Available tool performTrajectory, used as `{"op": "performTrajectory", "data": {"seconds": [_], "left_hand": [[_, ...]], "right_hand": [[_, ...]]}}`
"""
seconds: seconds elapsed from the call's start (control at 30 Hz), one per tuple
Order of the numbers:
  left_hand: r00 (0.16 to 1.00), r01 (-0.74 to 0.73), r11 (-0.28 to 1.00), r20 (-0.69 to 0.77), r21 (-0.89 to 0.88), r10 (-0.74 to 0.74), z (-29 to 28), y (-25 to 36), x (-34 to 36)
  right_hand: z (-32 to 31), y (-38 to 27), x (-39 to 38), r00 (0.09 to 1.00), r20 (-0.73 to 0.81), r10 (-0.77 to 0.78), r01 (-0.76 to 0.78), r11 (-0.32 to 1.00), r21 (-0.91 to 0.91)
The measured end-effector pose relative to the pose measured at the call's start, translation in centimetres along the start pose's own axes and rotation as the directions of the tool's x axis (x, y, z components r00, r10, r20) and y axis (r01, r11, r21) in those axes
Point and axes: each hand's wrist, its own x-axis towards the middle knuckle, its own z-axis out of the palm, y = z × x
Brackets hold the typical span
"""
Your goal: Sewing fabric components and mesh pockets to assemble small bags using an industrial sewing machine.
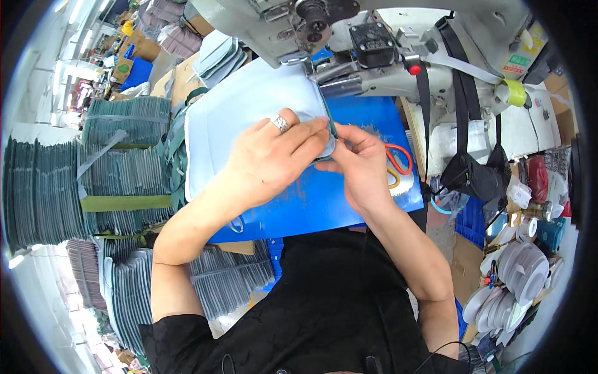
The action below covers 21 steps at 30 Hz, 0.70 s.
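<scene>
A light blue fabric panel (233, 100) with rounded corners and a dark green edge lies under the sewing machine's head (311, 28). My left hand (277, 149), with a ring on one finger, rests over the panel, its bent fingers closed on the near right corner. At that same corner my right hand (361, 162) pinches the edge between thumb and fingers. The fingertips of both hands nearly meet there, and they hide part of the green edging. The panel's far right edge runs up beside the needle area.
A blue work surface (280, 212) lies beneath the panel. Red and yellow loop handles (402, 161) sit just right of my right hand. Bundled green stacks (124, 174) stand at the left. Black straps (461, 93) hang at the right, above white tape rolls (520, 271).
</scene>
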Motion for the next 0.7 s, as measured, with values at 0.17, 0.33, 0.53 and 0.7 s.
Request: {"op": "performTrajectory", "data": {"seconds": [0.17, 0.33, 0.53, 0.7], "left_hand": [[1.0, -0.01, 1.0, 0.028, 0.024, 0.01, 0.5, -2.8, 1.2], [0.999, 0.01, 0.997, -0.04, 0.082, -0.007, 0.9, -4.6, 1.5], [0.848, 0.382, 0.909, 0.327, 0.166, -0.417, -0.6, -4.7, -1.3], [0.9, 0.316, 0.947, 0.295, 0.065, -0.321, -1.5, -4.6, -2.1]], "right_hand": [[0.7, 0.0, 3.3, 1.0, -0.016, 0.0, 0.001, 1.0, 0.013], [1.9, -0.1, 5.5, 0.998, -0.059, -0.004, 0.004, 1.0, 0.004], [2.3, -0.2, 6.2, 0.99, -0.139, -0.035, 0.024, 0.996, -0.085], [3.2, -0.2, 5.9, 0.993, -0.116, -0.019, -0.002, 0.985, -0.173]]}}
